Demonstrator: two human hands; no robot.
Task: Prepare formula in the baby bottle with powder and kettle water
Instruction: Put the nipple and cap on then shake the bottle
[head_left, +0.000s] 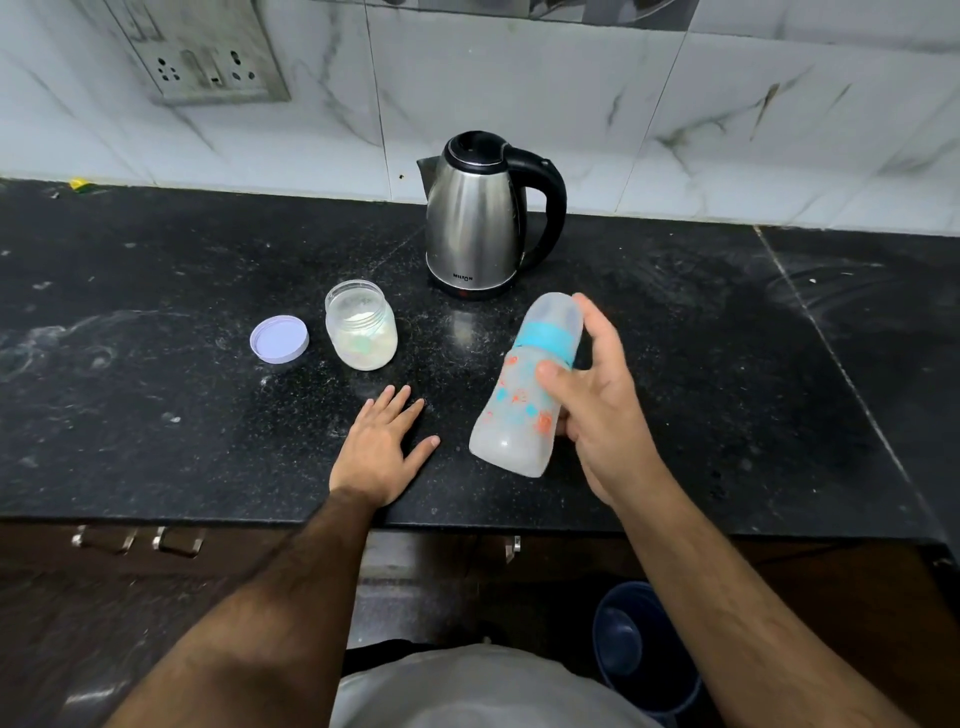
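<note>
Head view: right hand (597, 400) curls round the capped, tilted baby bottle (527, 395) right of the jar (362, 325), so grip firmly while shaking; left hand (382, 449) lies flat, fingers spread, just below the jar.

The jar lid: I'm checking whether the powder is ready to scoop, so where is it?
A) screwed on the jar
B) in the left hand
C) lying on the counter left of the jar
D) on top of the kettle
C: the lid lies on the counter just left of the open jar.
</note>
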